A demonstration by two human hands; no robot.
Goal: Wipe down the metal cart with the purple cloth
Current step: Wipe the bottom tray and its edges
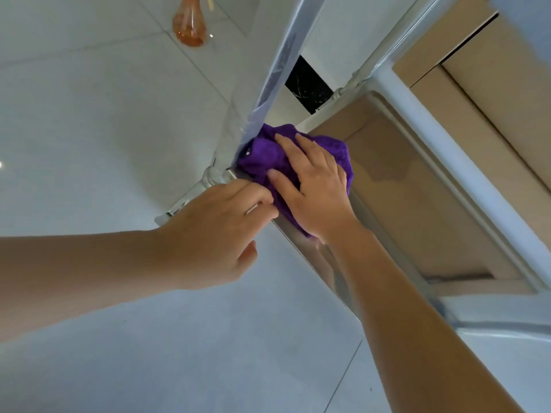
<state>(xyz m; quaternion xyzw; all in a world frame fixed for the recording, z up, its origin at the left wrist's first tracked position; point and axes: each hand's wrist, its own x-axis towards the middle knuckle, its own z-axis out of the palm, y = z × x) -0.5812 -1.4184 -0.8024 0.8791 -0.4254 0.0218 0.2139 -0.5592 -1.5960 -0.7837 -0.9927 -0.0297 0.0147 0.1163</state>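
We're mid-wipe at the corner of the metal cart [396,186], right hand [313,186] pressing the purple cloth [262,156] down with fingers spread, left hand [214,231] at eight o'clock gripping the rim, next probably a sweep toward four o'clock.

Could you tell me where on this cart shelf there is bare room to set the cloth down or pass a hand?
The shelf surface is bare to the right of the purple cloth, up to the far rim. The near corner is crowded: the right hand presses the cloth there, the left hand grips the edge beside it, and the upright post rises from it.
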